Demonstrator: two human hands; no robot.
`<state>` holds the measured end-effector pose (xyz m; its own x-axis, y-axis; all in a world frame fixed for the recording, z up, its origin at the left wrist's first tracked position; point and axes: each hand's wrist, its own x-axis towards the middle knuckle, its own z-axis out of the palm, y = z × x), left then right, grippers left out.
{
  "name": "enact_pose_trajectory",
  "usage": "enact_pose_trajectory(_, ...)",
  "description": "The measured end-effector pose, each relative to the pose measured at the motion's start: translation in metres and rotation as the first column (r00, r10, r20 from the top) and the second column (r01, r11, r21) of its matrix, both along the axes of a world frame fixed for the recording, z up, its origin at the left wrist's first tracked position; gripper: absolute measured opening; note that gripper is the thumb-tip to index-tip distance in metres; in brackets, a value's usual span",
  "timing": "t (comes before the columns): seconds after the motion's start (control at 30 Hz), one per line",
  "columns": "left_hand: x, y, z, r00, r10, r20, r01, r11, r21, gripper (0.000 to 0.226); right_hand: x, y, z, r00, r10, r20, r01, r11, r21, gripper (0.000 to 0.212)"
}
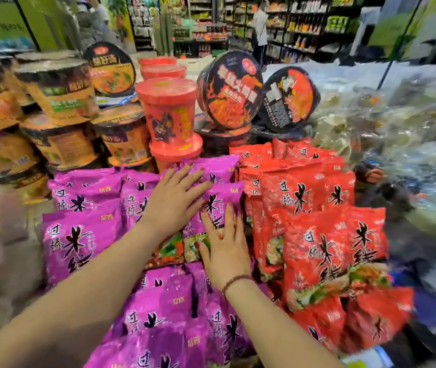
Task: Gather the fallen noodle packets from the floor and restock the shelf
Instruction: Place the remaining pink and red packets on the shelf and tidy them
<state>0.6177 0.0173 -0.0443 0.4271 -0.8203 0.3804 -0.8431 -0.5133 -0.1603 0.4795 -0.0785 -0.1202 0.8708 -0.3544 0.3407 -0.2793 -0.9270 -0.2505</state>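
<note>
Purple noodle packets (78,240) look light, crinkly and slippery under the flat, released left hand (174,203) and right hand (227,251); grip their edges.

Bright even store light, smeared blur at right edge, wide-angle warping

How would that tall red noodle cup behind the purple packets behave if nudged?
The red cup probably tips easily: it stands tall on the lower cup. Its round wall suggests it would roll once down. Likely stiff and light, being a sealed noodle tub.
</note>
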Motion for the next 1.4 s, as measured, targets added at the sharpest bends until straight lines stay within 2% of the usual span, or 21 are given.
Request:
enact_pose_trajectory(0.1,-0.01,0.001,0.004,0.998,0.015,-0.061,-0.019,0.997,-0.074,0.05,-0.018,0.0,0.02,0.992,0.1,-0.072,-0.089,0.985,0.147,0.067)
enact_pose_trajectory(0.17,-0.02,0.0,0.007,0.993,-0.029,-0.115,0.006,0.981,-0.192,0.049,-0.044,0.002,0.037,0.985,0.166,0.037,-0.17,0.961,0.219,0.064)
enact_pose_trajectory(0.27,-0.047,-0.004,0.007,0.966,-0.161,-0.205,0.05,0.887,-0.459,0.044,-0.093,0.005,0.06,0.936,0.226,0.271,-0.304,0.906,0.294,0.051)
enact_pose_trajectory(0.37,-0.093,-0.007,0.001,0.847,-0.317,-0.426,-0.002,0.8,-0.6,0.044,-0.136,-0.014,0.072,0.86,0.146,0.488,-0.292,0.926,0.238,0.043)
enact_pose_trajectory(0.43,-0.124,-0.011,-0.011,0.76,-0.406,-0.507,-0.016,0.768,-0.64,0.042,-0.159,-0.041,0.073,0.851,0.001,0.526,-0.161,0.952,0.259,0.041)
enact_pose_trajectory(0.53,-0.163,-0.021,-0.037,0.634,-0.455,-0.625,-0.075,0.768,-0.636,0.05,-0.185,-0.09,0.062,0.854,-0.28,0.438,0.068,0.896,0.438,0.051)
enact_pose_trajectory(0.63,-0.191,-0.034,-0.057,0.491,-0.456,-0.742,-0.153,0.794,-0.589,0.071,-0.194,-0.125,0.049,0.866,-0.436,0.243,0.137,0.675,0.725,0.073)
enact_pose_trajectory(0.67,-0.198,-0.039,-0.061,0.472,-0.449,-0.759,-0.173,0.797,-0.579,0.077,-0.193,-0.132,0.047,0.89,-0.422,0.172,0.14,0.613,0.778,0.078)
enact_pose_trajectory(0.77,-0.212,-0.056,-0.065,0.45,-0.409,-0.794,-0.273,0.783,-0.558,0.084,-0.185,-0.149,0.042,0.969,-0.249,-0.007,0.143,0.535,0.833,0.101)
enact_pose_trajectory(0.8,-0.215,-0.062,-0.066,0.451,-0.387,-0.804,-0.322,0.77,-0.551,0.082,-0.183,-0.153,0.039,0.984,-0.168,-0.062,0.14,0.509,0.849,0.112)
enact_pose_trajectory(0.87,-0.222,-0.074,-0.066,0.447,-0.358,-0.82,-0.448,0.704,-0.551,0.07,-0.181,-0.164,0.027,0.992,-0.057,-0.11,0.124,0.498,0.858,0.115)
enact_pose_trajectory(0.97,-0.223,-0.088,-0.057,0.387,-0.426,-0.818,-0.65,0.503,-0.569,0.034,-0.178,-0.171,0.03,0.997,0.034,-0.072,0.046,0.498,0.866,0.107)
enact_pose_trajectory(1.07,-0.215,-0.092,-0.045,0.399,-0.408,-0.821,-0.723,0.41,-0.555,0.026,-0.174,-0.169,0.037,0.998,0.069,0.01,-0.043,0.498,0.866,0.071)
enact_pose_trajectory(1.17,-0.207,-0.095,-0.033,0.399,-0.412,-0.819,-0.735,0.391,-0.554,0.02,-0.179,-0.174,0.044,0.987,0.104,0.119,-0.156,0.518,0.841,0.042)
enact_pose_trajectory(1.3,-0.2,-0.102,-0.013,0.387,-0.421,-0.82,-0.717,0.422,-0.555,0.032,-0.192,-0.194,0.065,0.956,0.049,0.288,-0.281,0.424,0.861,0.028)
enact_pose_trajectory(1.4,-0.203,-0.114,-0.008,0.456,-0.336,-0.824,-0.67,0.48,-0.567,0.036,-0.202,-0.215,0.082,0.912,-0.057,0.407,-0.37,0.32,0.873,0.031)
